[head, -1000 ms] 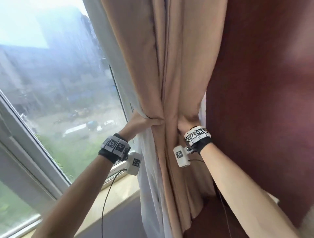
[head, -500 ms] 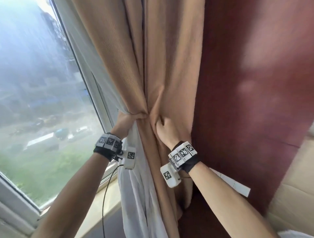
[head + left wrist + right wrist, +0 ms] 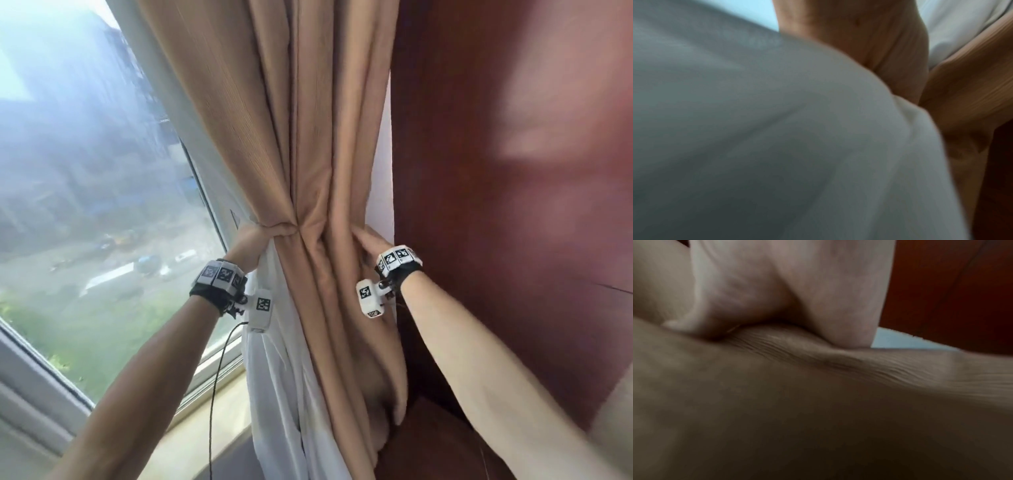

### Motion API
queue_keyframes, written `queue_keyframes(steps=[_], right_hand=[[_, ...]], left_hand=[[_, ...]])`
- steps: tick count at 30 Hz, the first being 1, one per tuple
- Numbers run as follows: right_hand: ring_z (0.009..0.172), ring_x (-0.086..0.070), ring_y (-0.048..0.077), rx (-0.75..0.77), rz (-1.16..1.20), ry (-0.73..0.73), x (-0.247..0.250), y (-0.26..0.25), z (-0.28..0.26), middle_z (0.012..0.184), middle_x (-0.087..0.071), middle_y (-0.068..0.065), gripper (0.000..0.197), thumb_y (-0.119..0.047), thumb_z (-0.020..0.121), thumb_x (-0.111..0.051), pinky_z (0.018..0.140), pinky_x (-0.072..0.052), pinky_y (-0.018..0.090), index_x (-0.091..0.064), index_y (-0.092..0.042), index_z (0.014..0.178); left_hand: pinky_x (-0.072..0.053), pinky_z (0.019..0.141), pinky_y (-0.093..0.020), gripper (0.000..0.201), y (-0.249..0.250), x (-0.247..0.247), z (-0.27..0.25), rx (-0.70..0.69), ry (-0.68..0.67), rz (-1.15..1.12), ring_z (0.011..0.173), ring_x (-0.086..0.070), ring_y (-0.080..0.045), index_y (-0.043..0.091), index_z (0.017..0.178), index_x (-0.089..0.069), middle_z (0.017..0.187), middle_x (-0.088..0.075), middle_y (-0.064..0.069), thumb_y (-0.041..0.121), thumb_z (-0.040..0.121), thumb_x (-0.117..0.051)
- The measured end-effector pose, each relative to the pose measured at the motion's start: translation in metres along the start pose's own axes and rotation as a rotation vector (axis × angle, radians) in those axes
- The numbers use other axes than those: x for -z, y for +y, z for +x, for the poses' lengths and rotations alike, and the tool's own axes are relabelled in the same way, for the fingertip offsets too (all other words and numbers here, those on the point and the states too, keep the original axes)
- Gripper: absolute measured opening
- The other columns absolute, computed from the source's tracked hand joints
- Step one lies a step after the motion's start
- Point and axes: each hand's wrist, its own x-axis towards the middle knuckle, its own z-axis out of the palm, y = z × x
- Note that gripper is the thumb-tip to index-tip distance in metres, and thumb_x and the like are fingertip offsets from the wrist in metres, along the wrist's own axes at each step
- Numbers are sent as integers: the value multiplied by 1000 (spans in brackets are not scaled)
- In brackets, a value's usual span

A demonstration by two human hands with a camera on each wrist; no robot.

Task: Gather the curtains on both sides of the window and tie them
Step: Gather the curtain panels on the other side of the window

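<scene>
While the left hand (image 3: pixel 249 241) clenches the gathered tan curtain (image 3: pixel 308 144) and white sheer (image 3: pixel 274 363) beside the window (image 3: pixel 85 205), the right hand (image 3: pixel 371 245) grasps the bundle's far edge.

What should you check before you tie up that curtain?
1. Left hand grips the tan curtain at the pinch point: ok.
2. Right hand holds the bundle's right edge: ok, though its fingers are hidden.
3. Tan folds gathered into one bundle: ok.
4. White sheer curtain gathered in too: not ok, it hangs loose below the left hand.
5. Tie-back ready: cannot tell, none in view.
</scene>
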Motion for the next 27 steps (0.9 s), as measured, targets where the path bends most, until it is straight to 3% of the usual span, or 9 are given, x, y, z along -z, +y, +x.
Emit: queue_keyframes(steps=[4,8,11,13,14,17,20,23,27], right_hand=[[87,-75,17,10,66,5,-32,4,-25,92,-80,2,38,-46,100,-68,88,-59,35,-71,-13,119],[87,-71,16,28,112,-23,-41,4,-59,91,-76,-3,33,-49,94,-72,80,-58,29,-69,-22,113],[118,-66,11,95,101,-61,-43,10,-78,122,-71,-8,101,-72,66,-84,112,-48,32,-51,-21,147],[116,-64,9,117,110,-115,-42,10,-91,124,-69,-6,102,-66,71,-84,121,-42,39,-46,-16,151],[115,-65,11,104,103,-141,-40,10,-95,122,-70,-5,101,-67,71,-85,120,-43,41,-48,-15,149],[114,-70,12,131,-15,-232,-35,6,-103,107,-77,-12,124,-84,30,-90,103,-54,32,-61,-19,132],[103,-67,-6,197,-170,-216,-42,-3,-102,97,-76,-24,112,-84,27,-90,96,-51,20,-63,-29,120],[122,-66,11,234,-110,-185,-51,0,-94,124,-74,-6,104,-71,40,-97,108,-50,31,-68,-26,128],[97,-75,7,148,-49,-153,-62,0,-88,98,-81,-9,65,-31,56,-100,92,-56,28,-69,-24,114]], left_hand=[[-63,87,-42,52,0,-7,3,-40,87,3,97,-76,-28,6,110,-74,104,-79,-10,7,63,-95],[-63,86,-38,39,0,-15,1,-71,105,24,94,-76,-24,12,100,-73,102,-78,-9,4,67,-93],[-62,90,-41,58,0,-22,-4,-87,70,40,99,-76,-25,10,112,-74,107,-79,-8,14,59,-97],[-61,92,-43,72,-3,-28,-10,-128,33,50,101,-75,-23,11,116,-73,107,-79,-4,23,50,-99],[-61,92,-42,70,-4,-30,-13,-150,1,61,101,-75,-22,12,117,-72,107,-79,-4,23,52,-98],[-60,94,-34,53,-2,-34,-22,-186,-134,172,97,-73,-13,11,117,-71,108,-77,-2,16,69,-93],[-56,103,-42,75,1,-33,-28,-183,-304,269,108,-73,-21,7,123,-71,115,-76,-7,33,55,-90],[-53,106,-42,68,9,-31,-35,-219,-463,433,114,-70,-23,11,123,-71,121,-74,-5,42,64,-79],[-43,114,-39,79,18,-17,-29,-201,-490,594,125,-60,-19,28,138,-60,129,-62,9,70,72,-70]])
